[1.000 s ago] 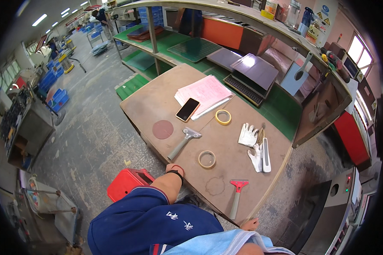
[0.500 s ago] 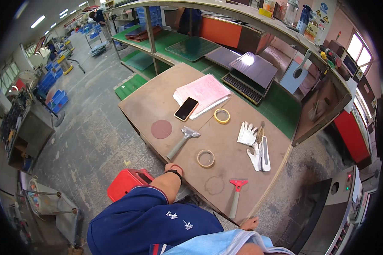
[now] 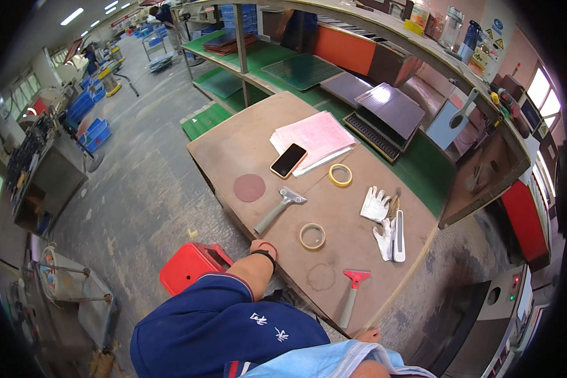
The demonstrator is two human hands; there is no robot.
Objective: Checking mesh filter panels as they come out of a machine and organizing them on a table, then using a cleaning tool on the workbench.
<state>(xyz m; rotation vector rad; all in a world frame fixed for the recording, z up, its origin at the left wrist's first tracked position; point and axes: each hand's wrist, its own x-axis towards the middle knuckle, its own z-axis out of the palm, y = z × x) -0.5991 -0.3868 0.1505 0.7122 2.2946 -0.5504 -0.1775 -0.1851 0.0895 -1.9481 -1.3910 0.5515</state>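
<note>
My left hand (image 3: 258, 245), with a red band and a black strap at its wrist, rests at the table's near edge; its fingers are mostly hidden. Close to it lies a grey-handled scraper (image 3: 279, 210). At the near right corner is my right hand (image 3: 370, 336), only partly visible, its fingers too small to make out. A red-headed scraper (image 3: 351, 296) lies nearest to it. Between the scrapers sits a tan tape roll (image 3: 312, 236). Farther off are a yellow tape roll (image 3: 340, 175), a brown disc (image 3: 249, 188), a phone (image 3: 289, 160) and pink papers (image 3: 315, 138).
White gloves (image 3: 375, 205), a brush and a white-handled tool (image 3: 398, 236) lie on the brown tabletop (image 3: 233, 148) at right. Green shelving (image 3: 415, 157) with dark panels stands behind. A red stool (image 3: 187, 268) is at left; a metal machine (image 3: 500, 315) stands at right.
The whole view has shifted slightly, so the table and its items appear a little farther right and lower. Both hands stay at the table's edge; the items keep their places.
</note>
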